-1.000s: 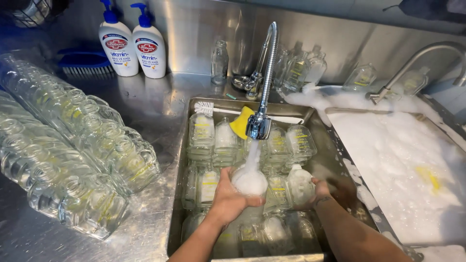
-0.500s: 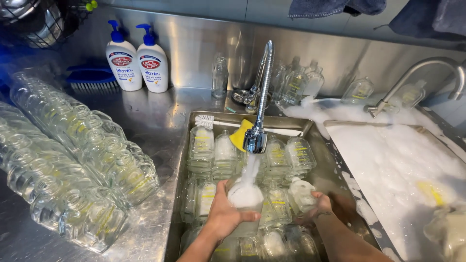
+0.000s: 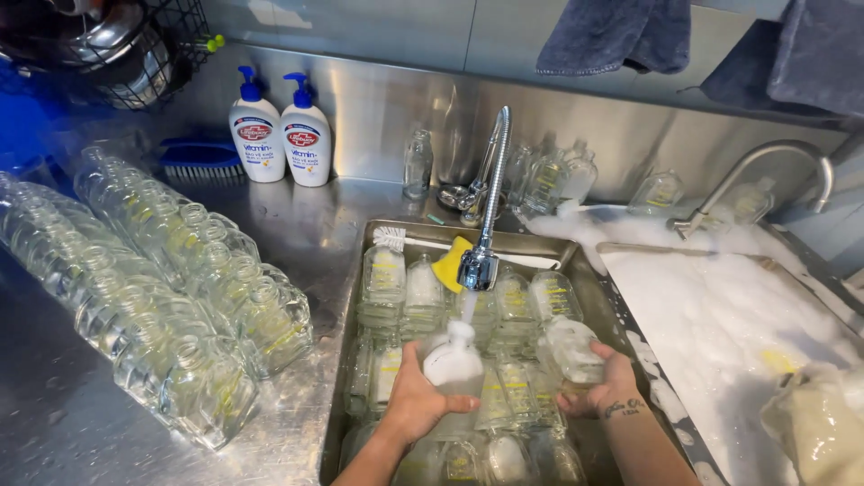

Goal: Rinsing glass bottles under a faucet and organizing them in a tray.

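Observation:
My left hand grips a foam-filled glass bottle upright under the running tap, water pouring into its neck. My right hand holds a second soapy glass bottle tilted just to the right of the stream. Both hands hover over a steel sink packed with several clear glass bottles lying in water.
Rows of clean bottles lie stacked on the steel counter at left. Two pump soap dispensers and a blue scrub brush stand at the back. A bottle brush and yellow sponge rest in the sink. The right basin brims with foam.
The view has tilted upward. My left hand keeps its bottle under the stream. My right hand has lifted its bottle a little higher, closer to the tap.

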